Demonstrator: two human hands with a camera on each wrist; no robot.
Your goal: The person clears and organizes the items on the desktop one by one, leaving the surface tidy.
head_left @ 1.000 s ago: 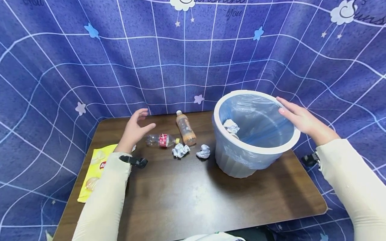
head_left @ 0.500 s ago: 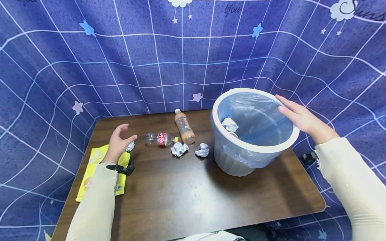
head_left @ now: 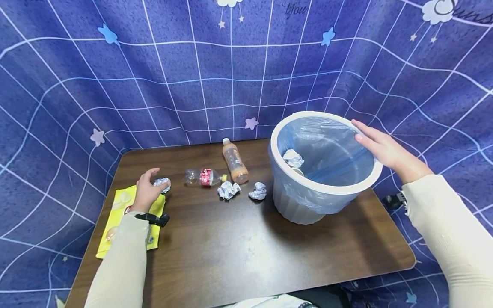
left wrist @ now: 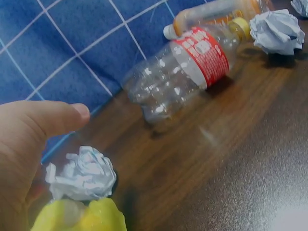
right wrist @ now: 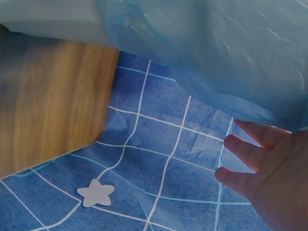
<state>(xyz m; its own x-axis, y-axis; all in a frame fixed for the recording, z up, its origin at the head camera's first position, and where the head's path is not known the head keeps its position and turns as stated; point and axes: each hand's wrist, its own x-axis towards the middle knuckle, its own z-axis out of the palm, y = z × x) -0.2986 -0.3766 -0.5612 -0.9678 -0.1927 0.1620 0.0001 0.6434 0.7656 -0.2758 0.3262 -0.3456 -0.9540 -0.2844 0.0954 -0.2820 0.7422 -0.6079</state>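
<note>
My left hand (head_left: 146,191) is over the yellow chip bag (head_left: 122,214) at the left of the table, its thumb stretched out beside a crumpled paper ball (head_left: 162,184). In the left wrist view, this paper ball (left wrist: 84,173) lies below the thumb with a gap showing; the other fingers are mostly hidden. My right hand (head_left: 389,152) rests against the right rim of a white trash bin (head_left: 300,205) lined with a clear bluish bag. Its fingers (right wrist: 245,154) look extended and loose in the right wrist view. Inside the bin sits a crumpled paper ball (head_left: 293,158).
A clear plastic bottle (head_left: 204,177) with a red label lies on its side. Behind it lies an orange-tinted bottle (head_left: 235,161). Two more paper balls, a left one (head_left: 228,190) and a right one (head_left: 258,191), lie before the bin. A blue curtain (head_left: 215,77) hangs behind the table.
My left hand has moved left and down, from near the clear bottle to the paper ball by the chip bag. My right hand stays at the bin's rim.
</note>
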